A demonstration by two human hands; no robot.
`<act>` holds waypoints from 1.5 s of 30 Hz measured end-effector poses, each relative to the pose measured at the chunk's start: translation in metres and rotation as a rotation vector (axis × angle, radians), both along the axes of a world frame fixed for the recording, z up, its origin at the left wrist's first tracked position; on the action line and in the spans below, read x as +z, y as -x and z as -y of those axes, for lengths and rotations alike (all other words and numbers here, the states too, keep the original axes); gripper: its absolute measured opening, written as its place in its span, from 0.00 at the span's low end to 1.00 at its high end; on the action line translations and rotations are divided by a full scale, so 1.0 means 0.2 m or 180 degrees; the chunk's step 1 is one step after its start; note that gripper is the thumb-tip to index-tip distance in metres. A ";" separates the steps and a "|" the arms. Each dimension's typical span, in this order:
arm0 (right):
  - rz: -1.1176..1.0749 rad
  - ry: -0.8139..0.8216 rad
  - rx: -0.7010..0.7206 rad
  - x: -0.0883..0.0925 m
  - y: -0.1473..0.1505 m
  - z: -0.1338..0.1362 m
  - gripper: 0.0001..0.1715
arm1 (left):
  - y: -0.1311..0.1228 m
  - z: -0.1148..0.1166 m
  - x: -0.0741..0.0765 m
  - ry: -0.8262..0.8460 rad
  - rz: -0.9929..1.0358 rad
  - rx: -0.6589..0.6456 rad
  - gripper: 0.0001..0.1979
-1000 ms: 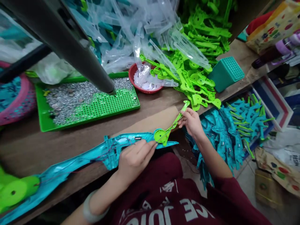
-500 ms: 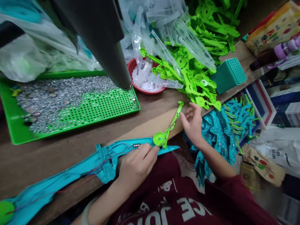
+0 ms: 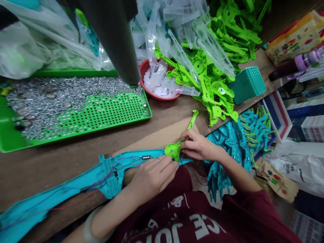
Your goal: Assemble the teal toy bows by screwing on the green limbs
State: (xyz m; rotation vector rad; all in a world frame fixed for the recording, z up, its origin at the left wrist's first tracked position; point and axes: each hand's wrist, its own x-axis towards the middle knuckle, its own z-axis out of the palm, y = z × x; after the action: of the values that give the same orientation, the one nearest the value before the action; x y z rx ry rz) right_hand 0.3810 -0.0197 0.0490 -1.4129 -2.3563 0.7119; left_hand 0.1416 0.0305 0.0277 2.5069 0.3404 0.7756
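Note:
A long blue plastic half-shell, shaped like a toy weapon, lies open side up, with thin red and blue wires inside and a small silver coil or spring. On its right end rests a green plastic piece with a round disc and a narrow arm. My left hand is closed at the shell's edge, fingertips against the disc's lower side. My right hand pinches at the green piece's arm, covering its middle; a red wire shows below the fingers. What exactly lies between the fingertips is hidden.
A green tray of small metal screws stands behind. A dark grey tool hangs above it. Near a red bowl lie clear and green parts and a teal basket. Blue shells are piled at right.
My right hand, apart from the green piece before, has moved left and down and closed over its arm. My left hand has shifted slightly right. The view has shifted a little.

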 end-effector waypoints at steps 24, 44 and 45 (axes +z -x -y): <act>-0.0049 -0.0003 -0.0860 -0.01 0.13 -0.01 0.11 | 0.03 0.02 0.01 -0.0169 -0.0312 0.1210 0.09; 0.0307 0.0094 -0.0389 0.02 0.11 -0.12 0.13 | 0.02 0.03 0.02 -0.0245 -0.0538 0.1370 0.07; 0.0347 0.0090 -0.0403 0.03 0.12 -0.12 0.13 | 0.02 0.03 0.02 -0.0227 -0.0508 0.1366 0.06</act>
State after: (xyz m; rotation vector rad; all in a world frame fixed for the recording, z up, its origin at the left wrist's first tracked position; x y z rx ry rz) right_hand 0.3576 0.0042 0.0543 -1.6353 -2.3195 0.6516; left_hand 0.1382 0.0247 0.0308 2.6021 0.9440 0.7544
